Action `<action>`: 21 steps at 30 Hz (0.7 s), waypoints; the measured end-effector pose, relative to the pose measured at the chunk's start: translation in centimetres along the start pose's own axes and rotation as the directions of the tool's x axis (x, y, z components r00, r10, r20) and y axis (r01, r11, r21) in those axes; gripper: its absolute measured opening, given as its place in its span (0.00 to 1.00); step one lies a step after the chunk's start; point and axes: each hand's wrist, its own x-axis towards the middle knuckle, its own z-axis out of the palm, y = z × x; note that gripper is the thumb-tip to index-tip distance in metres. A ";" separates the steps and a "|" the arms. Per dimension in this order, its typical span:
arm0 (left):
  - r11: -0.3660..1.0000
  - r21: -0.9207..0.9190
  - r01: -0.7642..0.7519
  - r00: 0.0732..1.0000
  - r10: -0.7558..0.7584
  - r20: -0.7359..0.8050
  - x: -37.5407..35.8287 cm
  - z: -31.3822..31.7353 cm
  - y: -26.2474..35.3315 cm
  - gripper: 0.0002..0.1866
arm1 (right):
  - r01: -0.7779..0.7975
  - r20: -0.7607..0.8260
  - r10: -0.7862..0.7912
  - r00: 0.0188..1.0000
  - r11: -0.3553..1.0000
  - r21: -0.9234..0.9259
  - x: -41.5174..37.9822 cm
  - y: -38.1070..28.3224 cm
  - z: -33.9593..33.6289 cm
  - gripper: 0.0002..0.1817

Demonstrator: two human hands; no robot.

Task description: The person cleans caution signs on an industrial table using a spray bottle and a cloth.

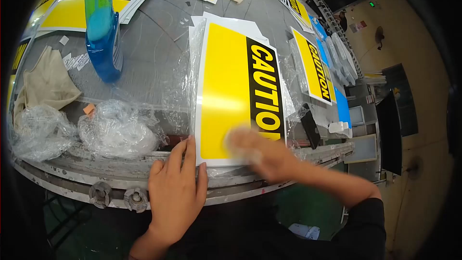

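Observation:
A yellow CAUTION sign (226, 91) with a black band lies on top of a stack of white-edged sheets, turned sideways to me. At its near left corner rests my left hand (175, 192), fingers stretched out, fingertips touching the edge. My right hand (269, 159) is over the lower part of the sign, smeared by motion. Its fingers appear closed round a pale wad of cloth (240, 143), which is pressed against the printed face. The wad's shape is blurred and partly hidden by the hand. Clear plastic film (180, 86) shows along the stack's left side.
To the left stand a blue spray bottle (103, 43), a beige rag (48, 79) and crumpled plastic film (118, 127). More signs (77, 14) are piled at the back left; another CAUTION stack (313, 65) is right. A metal rail (62, 178) runs along the near table edge.

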 end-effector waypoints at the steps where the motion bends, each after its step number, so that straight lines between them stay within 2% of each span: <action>1: 1.000 0.001 0.006 1.000 -0.006 0.012 -0.1 -0.1 0.2 0.27 | -0.057 -0.018 0.056 0.998 0.997 -0.052 1.1 3.1 -0.6 0.28; 2: 0.999 -0.020 0.031 0.999 -0.030 0.030 0.0 -0.2 0.3 0.27 | -0.209 -0.150 0.204 0.967 0.978 -0.017 3.9 6.2 -2.4 0.29; 4: 1.000 -0.011 0.029 0.999 -0.029 0.021 0.0 0.0 0.4 0.26 | -0.445 -0.394 0.475 0.787 0.879 0.171 9.6 12.2 -6.0 0.33; 5: 1.000 -0.003 0.027 1.000 -0.027 0.015 0.0 0.0 0.3 0.26 | -0.395 -0.491 0.434 0.755 0.899 0.186 11.0 14.1 -5.3 0.33; 7: 1.000 0.029 -0.009 1.000 0.009 0.003 -0.2 0.1 0.1 0.26 | -0.470 -0.460 0.467 0.755 0.875 0.115 8.3 11.0 -2.9 0.33; 9: 0.998 0.054 -0.037 0.999 0.037 -0.012 -0.1 0.2 0.0 0.26 | -0.322 -0.234 0.341 0.911 0.940 0.113 1.2 3.0 -0.5 0.27; 11: 0.999 0.045 -0.024 1.000 0.024 -0.002 -0.1 0.1 0.1 0.26 | -0.037 -0.184 0.067 0.981 0.986 0.162 -4.6 -2.4 1.3 0.25; 14: 0.999 0.041 -0.016 1.000 0.016 -0.001 0.1 0.2 0.3 0.26 | 0.069 -0.252 -0.034 0.967 0.989 0.129 -3.0 3.0 0.3 0.24; 15: 0.999 0.043 -0.016 1.000 0.017 -0.004 0.0 0.2 0.3 0.26 | -0.280 -0.160 0.355 0.921 0.889 0.363 -0.5 5.1 -0.8 0.24; 16: 0.999 0.047 -0.018 1.000 0.017 0.002 0.0 0.2 0.2 0.26 | -0.428 -0.265 0.480 0.836 0.873 0.232 2.8 7.3 -2.8 0.28; 17: 0.999 0.052 -0.015 1.000 0.015 0.004 0.1 0.1 0.2 0.25 | -0.611 -0.203 0.625 0.754 0.780 0.134 6.3 10.9 -5.4 0.30; 18: 0.998 0.056 -0.013 1.000 0.013 0.007 -0.1 0.1 0.4 0.25 | -0.456 -0.387 0.502 0.774 0.865 0.210 9.0 13.7 -6.5 0.30; 20: 1.000 0.022 0.011 1.000 -0.011 -0.001 -0.3 0.2 0.6 0.25 | -0.472 -0.310 0.529 0.790 0.848 0.242 12.2 16.7 -8.0 0.30; 21: 1.000 0.003 0.018 1.000 -0.018 -0.001 -0.3 0.1 0.5 0.24 | -0.430 -0.375 0.487 0.789 0.873 0.230 12.0 15.9 -7.2 0.30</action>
